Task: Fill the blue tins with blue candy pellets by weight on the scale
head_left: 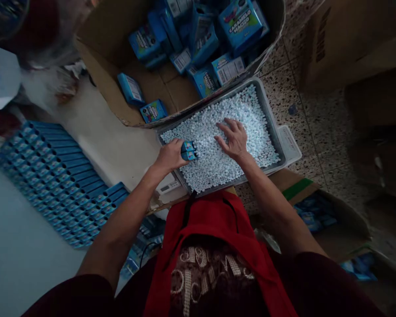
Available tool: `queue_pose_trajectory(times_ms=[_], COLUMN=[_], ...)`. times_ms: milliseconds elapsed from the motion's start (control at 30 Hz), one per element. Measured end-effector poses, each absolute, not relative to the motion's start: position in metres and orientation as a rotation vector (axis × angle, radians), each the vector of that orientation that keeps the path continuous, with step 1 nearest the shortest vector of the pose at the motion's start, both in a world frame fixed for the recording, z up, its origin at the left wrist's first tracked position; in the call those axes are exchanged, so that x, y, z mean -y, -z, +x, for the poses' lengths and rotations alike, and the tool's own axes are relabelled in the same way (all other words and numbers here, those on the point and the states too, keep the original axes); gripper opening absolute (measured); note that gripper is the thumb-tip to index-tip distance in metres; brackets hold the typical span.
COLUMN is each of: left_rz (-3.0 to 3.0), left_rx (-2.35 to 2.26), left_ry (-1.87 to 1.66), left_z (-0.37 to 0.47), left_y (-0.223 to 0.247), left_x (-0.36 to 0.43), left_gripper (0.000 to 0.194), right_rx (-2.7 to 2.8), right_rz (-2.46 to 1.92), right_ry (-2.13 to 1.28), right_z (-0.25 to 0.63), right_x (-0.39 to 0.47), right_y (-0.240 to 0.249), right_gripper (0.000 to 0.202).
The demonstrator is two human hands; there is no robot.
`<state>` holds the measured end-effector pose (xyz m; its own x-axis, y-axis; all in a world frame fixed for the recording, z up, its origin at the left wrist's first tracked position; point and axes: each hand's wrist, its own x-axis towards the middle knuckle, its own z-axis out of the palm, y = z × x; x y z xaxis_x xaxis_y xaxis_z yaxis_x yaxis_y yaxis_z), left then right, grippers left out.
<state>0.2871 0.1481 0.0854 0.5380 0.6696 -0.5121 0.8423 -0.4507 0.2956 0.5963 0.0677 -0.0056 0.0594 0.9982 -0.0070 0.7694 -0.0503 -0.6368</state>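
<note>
My left hand is wrapped round small blue boxes, two side by side, at the left part of a grey tray. Small pale blue and white pieces fill the tray in a thick layer. Over the tray's middle, my right hand has its fingers spread and bent above the pieces, or lightly touching them; nothing is seen held in it.
A cardboard box with blue packets stands beyond the tray. Rows of small blue boxes line the left. Open cartons sit at the lower right, above a speckled floor.
</note>
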Motion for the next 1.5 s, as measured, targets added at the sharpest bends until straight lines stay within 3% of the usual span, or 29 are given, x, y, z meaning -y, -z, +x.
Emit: queue_pose_trajectory(times_ms=[167,433,667,933,1200,1500], left_rz=[2.287,2.204,2.173,2.167,2.198,2.107], left_rx=[-1.175,-1.047,-1.128,-1.100,-1.110,-1.129], left_ry=[0.240,-0.250,-0.464,-0.380,-0.402,-0.447], left_z=[0.317,0.300,0.284,0.293,0.295,0.259], left_y=[-0.079,-0.067,-0.061,-0.065,-0.061,-0.067], left_x=[-0.149,-0.141,-0.139,-0.139,-0.132,-0.139], left_gripper=[0.059,0.086,0.091,0.084,0.085,0.080], right_rx=[1.486,0.582,0.106,0.317,0.818,1.269], right_rz=[-1.613,-1.197,-1.013,-1.020,-1.123,-1.231], right_ry=[-0.719,-1.044,-1.193,-1.175,-0.832,-0.751], right_z=[0.568,0.523,0.512,0.509,0.482,0.503], right_x=[-0.079,-0.086,-0.091,-0.085,-0.074,-0.036], right_y=[0.010,-0.044,-0.074,-0.100,-0.087,-0.085], right_gripper=[0.079,0.047,0.059,0.057,0.048,0.057])
